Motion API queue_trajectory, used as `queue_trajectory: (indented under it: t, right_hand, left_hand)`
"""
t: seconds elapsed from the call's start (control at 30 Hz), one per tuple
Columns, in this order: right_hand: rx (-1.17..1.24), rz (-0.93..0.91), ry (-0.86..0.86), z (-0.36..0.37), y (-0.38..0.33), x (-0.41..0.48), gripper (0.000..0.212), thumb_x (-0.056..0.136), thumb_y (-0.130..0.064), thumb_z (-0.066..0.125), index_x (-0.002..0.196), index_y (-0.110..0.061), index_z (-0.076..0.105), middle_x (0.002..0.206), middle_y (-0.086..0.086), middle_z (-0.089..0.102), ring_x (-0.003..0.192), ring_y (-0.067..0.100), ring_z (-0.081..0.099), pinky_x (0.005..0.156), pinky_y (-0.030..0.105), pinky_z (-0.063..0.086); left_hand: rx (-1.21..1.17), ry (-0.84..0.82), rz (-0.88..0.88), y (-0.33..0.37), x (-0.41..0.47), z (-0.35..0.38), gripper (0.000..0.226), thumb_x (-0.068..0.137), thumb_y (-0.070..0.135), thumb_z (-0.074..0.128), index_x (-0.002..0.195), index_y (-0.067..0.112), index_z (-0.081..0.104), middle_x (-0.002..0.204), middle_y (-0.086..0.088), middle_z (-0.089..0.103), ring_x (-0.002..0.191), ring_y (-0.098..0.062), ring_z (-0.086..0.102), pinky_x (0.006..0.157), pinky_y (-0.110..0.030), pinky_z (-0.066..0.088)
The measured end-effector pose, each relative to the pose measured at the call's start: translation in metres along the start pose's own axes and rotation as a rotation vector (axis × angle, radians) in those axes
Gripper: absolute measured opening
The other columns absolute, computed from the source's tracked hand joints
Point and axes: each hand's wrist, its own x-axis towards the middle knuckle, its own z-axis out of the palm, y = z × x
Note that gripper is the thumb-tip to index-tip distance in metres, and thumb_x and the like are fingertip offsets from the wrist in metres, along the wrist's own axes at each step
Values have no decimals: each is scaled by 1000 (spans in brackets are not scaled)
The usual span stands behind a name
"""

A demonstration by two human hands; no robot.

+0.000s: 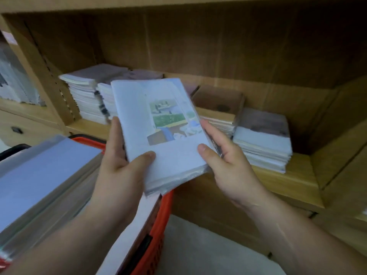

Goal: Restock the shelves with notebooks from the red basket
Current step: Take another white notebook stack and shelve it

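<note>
Both the left hand (121, 155) and the right hand (222, 155) hold a plastic-wrapped bundle of notebooks (160, 132) above the red basket (158, 225), before the shelf (288, 175). The slick wrap could slip, spilling notebooks.

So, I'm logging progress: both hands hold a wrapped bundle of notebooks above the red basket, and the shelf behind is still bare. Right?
Not quite. The head view shows both the left hand and right hand holding the bundle above the red basket, but the shelf already holds notebook stacks.
</note>
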Motion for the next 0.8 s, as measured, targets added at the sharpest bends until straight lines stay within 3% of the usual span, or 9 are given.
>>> queue_trajectory:
  t: [0.1, 0.2, 0.33, 0.4, 0.5, 0.57, 0.63, 0.7, 0.8]
  right_hand:
    - [70, 32, 123, -32, -8, -2, 48, 102, -22, 57, 146, -40, 47, 141, -20, 56, 127, -2, 55, 110, 30, 46]
    - [125, 67, 242, -67, -17, -2, 48, 103, -25, 56, 148, -37, 46, 131, -18, 62, 117, 5, 64, 102, 37, 54]
    - [224, 78, 326, -113, -22, -3, 55, 97, -31, 61, 149, -33, 45, 116, -21, 64, 98, -5, 68, 81, 22, 58]
    - [176, 57, 320, -135, -19, -4, 65, 83, -35, 73, 143, -39, 47, 115, -22, 65, 101, -5, 67, 83, 22, 58]
    - [86, 42, 352, -157, -4, -3, 53, 78, -13, 83, 108, -47, 56, 100, -26, 72, 99, -2, 69, 85, 23, 58]
    - [105, 52, 421, -165, 9, -1, 51, 80, -10, 83, 113, -40, 60, 104, -16, 74, 100, 5, 70, 86, 28, 59]
    - [85, 65, 488, -169, 20, 2, 52, 81, -17, 84, 127, -30, 61, 112, -6, 73, 103, 12, 70, 89, 37, 60]
    - [43, 73, 553, -172, 29, 5, 47, 83, -24, 82, 124, -33, 61, 114, -5, 72, 103, 13, 70, 89, 40, 60]
    - [-34, 93, 618, -174, 40, 10, 34, 84, -36, 81, 105, -51, 59, 113, -9, 71, 103, 10, 68, 89, 41, 60]
  left_hand:
    - [22, -101, -31, 3, 26, 34, 66, 96, -10, 49, 143, 37, 46, 127, 9, 69, 110, -20, 70, 84, -41, 60]
    - [14, -170, -83, 1, 52, 74, 60, 95, -6, 53, 144, 29, 50, 124, 3, 71, 103, -22, 73, 81, -39, 61]
    - [34, -301, -110, -5, 89, 126, 51, 90, -7, 55, 135, 17, 58, 119, -7, 72, 102, -29, 72, 78, -40, 60]
    - [36, -339, -154, -10, 108, 150, 48, 87, -6, 60, 132, 12, 60, 117, -13, 73, 101, -34, 72, 77, -42, 59]
    - [87, -358, -188, -23, 125, 184, 58, 74, 1, 72, 131, 4, 59, 115, -17, 72, 99, -37, 72, 81, -44, 59]
    - [150, -351, -178, -34, 132, 201, 55, 71, 3, 75, 124, 1, 62, 109, -18, 74, 95, -36, 73, 86, -50, 59]
    - [251, -353, -150, -47, 139, 214, 38, 80, 2, 74, 117, 4, 67, 104, -15, 75, 92, -33, 74, 89, -50, 59]
    - [364, -384, -131, -58, 145, 223, 37, 87, 8, 69, 125, 11, 65, 113, -10, 73, 98, -28, 72, 94, -43, 57]
    - [532, -428, -86, -68, 148, 229, 52, 94, 18, 62, 146, 18, 50, 132, -1, 61, 116, -20, 61, 105, -31, 47]
